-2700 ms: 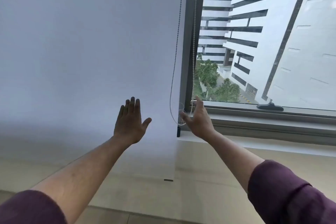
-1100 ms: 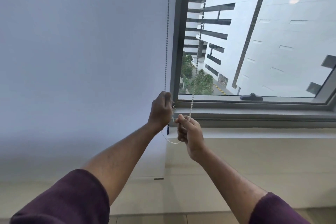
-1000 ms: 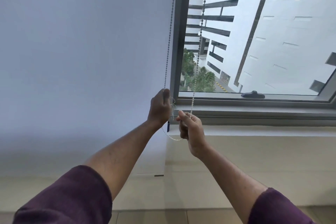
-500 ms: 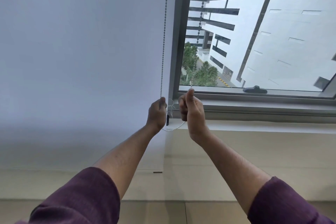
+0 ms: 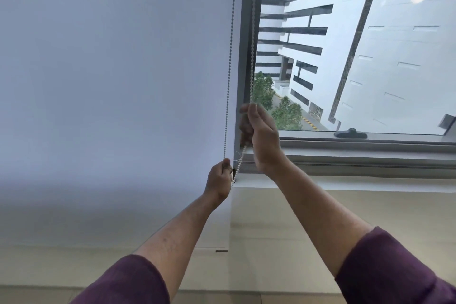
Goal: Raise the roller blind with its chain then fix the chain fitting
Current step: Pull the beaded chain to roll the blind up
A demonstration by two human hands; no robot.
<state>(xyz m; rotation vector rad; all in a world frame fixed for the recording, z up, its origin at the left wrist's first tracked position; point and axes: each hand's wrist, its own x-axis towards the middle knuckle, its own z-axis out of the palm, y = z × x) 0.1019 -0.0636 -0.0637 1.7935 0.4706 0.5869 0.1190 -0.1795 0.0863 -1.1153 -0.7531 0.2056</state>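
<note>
Presently held, item by item:

Roller blind [image 5: 111, 81]: pale fabric, fully let down; fills the view from 9 to 12 o'clock, its bottom bar [image 5: 221, 251] low at 6 o'clock, below the sill line. Raising looks barely begun, if at all.

Bead chain [image 5: 229, 57]: two runs hang from 12 o'clock beside the grey window frame [image 5: 243, 44]; the loop's lower end passes between the hands near centre.

Left hand [image 5: 219, 180]: fist closed on the left run, just below centre.

Right hand [image 5: 261, 136]: higher, at 1 o'clock from the left; thumb and fingers pinched on the right run, the slack slanting down to the left hand.

Chain fitting: a small dark piece shows just beside the left hand's knuckles; too hidden to identify. Fixing it remains to do.

Window handle [image 5: 350, 134]: dark, on the lower frame at 3 o'clock, well apart.
</note>
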